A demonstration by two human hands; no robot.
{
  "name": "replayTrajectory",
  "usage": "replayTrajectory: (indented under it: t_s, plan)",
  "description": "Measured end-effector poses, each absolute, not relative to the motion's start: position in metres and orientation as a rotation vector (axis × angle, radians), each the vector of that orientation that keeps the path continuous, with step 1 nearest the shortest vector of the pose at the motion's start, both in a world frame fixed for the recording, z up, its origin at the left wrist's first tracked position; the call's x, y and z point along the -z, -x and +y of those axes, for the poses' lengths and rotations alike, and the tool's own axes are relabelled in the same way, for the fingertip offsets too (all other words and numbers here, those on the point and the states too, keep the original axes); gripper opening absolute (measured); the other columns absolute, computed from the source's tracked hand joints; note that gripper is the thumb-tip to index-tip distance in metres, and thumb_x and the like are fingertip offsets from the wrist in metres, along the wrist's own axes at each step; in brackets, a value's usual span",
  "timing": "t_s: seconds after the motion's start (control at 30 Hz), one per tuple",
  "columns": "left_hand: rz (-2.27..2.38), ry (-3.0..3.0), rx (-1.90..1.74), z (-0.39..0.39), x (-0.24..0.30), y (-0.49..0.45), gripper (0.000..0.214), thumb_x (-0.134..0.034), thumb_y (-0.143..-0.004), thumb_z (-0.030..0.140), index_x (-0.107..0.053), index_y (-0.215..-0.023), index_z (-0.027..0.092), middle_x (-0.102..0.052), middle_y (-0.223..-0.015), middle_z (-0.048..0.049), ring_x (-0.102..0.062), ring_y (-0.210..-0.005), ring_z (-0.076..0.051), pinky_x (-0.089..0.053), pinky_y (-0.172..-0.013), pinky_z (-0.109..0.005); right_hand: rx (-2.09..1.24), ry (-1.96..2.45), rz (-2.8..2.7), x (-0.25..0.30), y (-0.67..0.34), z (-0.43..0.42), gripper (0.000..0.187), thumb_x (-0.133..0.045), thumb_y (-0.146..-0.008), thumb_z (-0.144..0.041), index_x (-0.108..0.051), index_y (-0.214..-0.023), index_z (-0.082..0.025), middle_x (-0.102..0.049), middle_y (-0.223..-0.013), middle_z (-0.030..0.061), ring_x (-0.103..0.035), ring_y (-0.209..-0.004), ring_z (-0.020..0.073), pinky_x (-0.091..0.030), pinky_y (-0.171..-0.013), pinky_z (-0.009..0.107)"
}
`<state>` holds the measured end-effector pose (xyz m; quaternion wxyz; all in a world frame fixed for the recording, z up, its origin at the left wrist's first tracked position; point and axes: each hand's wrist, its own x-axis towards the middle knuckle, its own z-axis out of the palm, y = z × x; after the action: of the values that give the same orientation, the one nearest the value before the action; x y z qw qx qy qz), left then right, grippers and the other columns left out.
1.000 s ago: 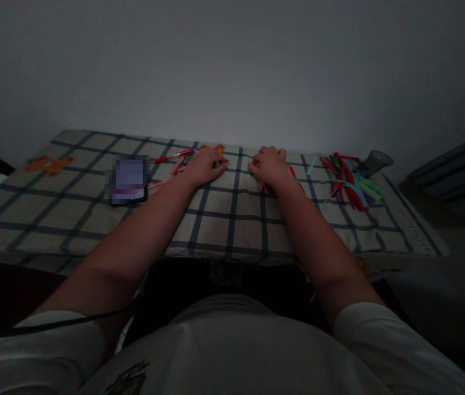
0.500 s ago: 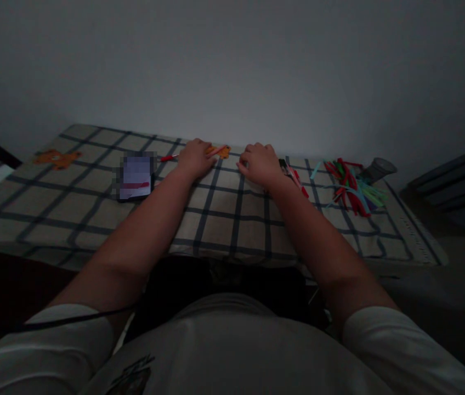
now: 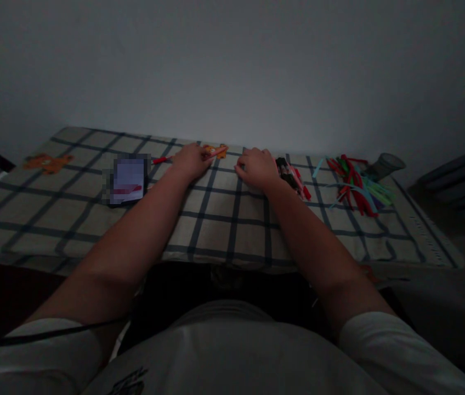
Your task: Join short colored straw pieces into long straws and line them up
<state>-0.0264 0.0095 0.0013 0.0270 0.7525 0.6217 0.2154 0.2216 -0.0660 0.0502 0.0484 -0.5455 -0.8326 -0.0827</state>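
Note:
My left hand rests near the back of the table, its fingers closed around a slim pink pen. The pen's end sticks out to the right, over an orange bear-patterned patch of the cloth. A red-ended stick, perhaps a pen or brush, lies just left of that hand. Across a short gap, my right hand is curled low over the cloth, thumb close to the fingers. Whatever it may hold is hidden. Several black, pink and red pens lie right beside it.
A checked tablecloth covers the table against a plain wall. On the left lie a tablet or phone with a lit screen and an orange bear shape. To the right are a pile of coloured strips and a tipped clear cup.
The view has shifted slightly. More of the black and pink pens shows beside my right hand. My left hand still has the pink pen, and both hands stay nearly in place.

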Motion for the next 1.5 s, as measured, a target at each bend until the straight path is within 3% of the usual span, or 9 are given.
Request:
replayTrajectory:
  t_s: [0.1, 0.23, 0.33, 0.63, 0.8, 1.07, 1.17, 1.33, 1.5]
  plan:
    - [1.945, -2.286, -0.623, 0.002, -0.009, 0.021, 0.042, -0.077, -0.106, 0.055, -0.092, -0.13, 0.024, -0.086, -0.132, -0.0171, -0.079, -0.125, -0.043, -0.062, -0.111, -0.052, 0.267, 1.622, -2.543, -0.048, -0.224, -0.065, 0.048, -0.046, -0.121, -0.031, -0.088, -0.139, -0.017, -0.08, -0.149, 0.0212, -0.062, -0.142, 0.0402, -0.045, -0.117, 0.054]
    - [2.008, -2.181, -0.571, -0.009, -0.019, 0.016, 0.055, -0.064, -0.114, 0.062, -0.087, -0.147, 0.024, -0.087, -0.141, -0.016, -0.078, -0.131, -0.039, -0.06, -0.11, -0.044, 0.277, 1.594, -2.536, -0.044, -0.226, -0.061, 0.047, -0.046, -0.122, -0.03, -0.089, -0.137, -0.015, -0.081, -0.146, 0.0214, -0.064, -0.139, 0.0388, -0.045, -0.114, 0.052]
    - [2.054, -2.15, -0.531, -0.011, -0.022, 0.015, 0.053, -0.062, -0.115, 0.054, -0.084, -0.155, 0.026, -0.086, -0.147, -0.0152, -0.077, -0.135, -0.039, -0.059, -0.109, -0.044, 0.271, 1.596, -2.551, -0.043, -0.226, -0.059, 0.047, -0.047, -0.122, -0.03, -0.089, -0.137, -0.015, -0.082, -0.145, 0.0212, -0.065, -0.139, 0.0386, -0.045, -0.113, 0.051]
    - [2.007, -2.3, -0.371, 0.002, -0.018, 0.018, 0.052, -0.055, -0.116, 0.044, -0.088, -0.145, 0.015, -0.085, -0.145, -0.0228, -0.078, -0.133, -0.04, -0.058, -0.108, -0.044, 0.284, 1.583, -2.565, -0.041, -0.224, -0.058, 0.046, -0.047, -0.122, -0.029, -0.088, -0.138, -0.016, -0.082, -0.144, 0.0216, -0.064, -0.139, 0.0395, -0.044, -0.114, 0.052]
    - [1.983, -2.346, -0.401, 0.009, -0.011, 0.021, 0.046, -0.059, -0.114, 0.045, -0.087, -0.136, 0.016, -0.085, -0.136, -0.0229, -0.078, -0.133, -0.04, -0.058, -0.11, -0.044, 0.286, 1.588, -2.553, -0.039, -0.226, -0.055, 0.045, -0.048, -0.122, -0.03, -0.089, -0.135, -0.016, -0.083, -0.143, 0.0212, -0.065, -0.139, 0.0389, -0.044, -0.113, 0.051]
    - [1.933, -2.367, -0.531, 0.017, -0.001, 0.024, 0.045, -0.063, -0.11, 0.04, -0.081, -0.144, 0.018, -0.083, -0.135, -0.0228, -0.076, -0.127, -0.042, -0.058, -0.108, -0.048, 0.278, 1.612, -2.54, -0.037, -0.227, -0.054, 0.043, -0.049, -0.122, -0.03, -0.089, -0.133, -0.018, -0.083, -0.144, 0.0199, -0.066, -0.14, 0.0391, -0.044, -0.116, 0.053]
    - [1.836, -2.496, -0.612, 0.021, 0.002, 0.026, 0.049, -0.059, -0.11, 0.034, -0.08, -0.151, 0.016, -0.08, -0.14, -0.024, -0.072, -0.131, -0.043, -0.055, -0.116, -0.054, 0.272, 1.629, -2.469, -0.036, -0.229, -0.051, 0.045, -0.047, -0.122, -0.027, -0.084, -0.146, -0.019, -0.081, -0.15, 0.0202, -0.065, -0.142, 0.039, -0.043, -0.117, 0.053]
    - [1.472, -2.757, -0.781, 0.017, -0.001, 0.024, 0.047, -0.061, -0.106, 0.027, -0.083, -0.147, 0.021, -0.077, -0.137, -0.0193, -0.064, -0.131, -0.039, -0.053, -0.119, -0.056, 0.305, 1.668, -2.324, -0.034, -0.232, -0.048, 0.059, -0.042, -0.123, -0.026, -0.061, -0.178, -0.019, -0.073, -0.163, 0.0248, -0.063, -0.143, 0.0401, -0.044, -0.114, 0.052]
    - [1.316, -2.83, -0.717, 0.008, -0.008, 0.018, 0.05, -0.048, -0.115, 0.028, -0.083, -0.148, 0.015, -0.075, -0.137, -0.0216, -0.063, -0.128, -0.037, -0.052, -0.12, -0.057, 0.315, 1.679, -2.414, -0.036, -0.234, -0.048, 0.056, -0.034, -0.129, -0.034, -0.081, -0.155, -0.019, -0.079, -0.151, 0.022, -0.063, -0.14, 0.039, -0.041, -0.114, 0.052]
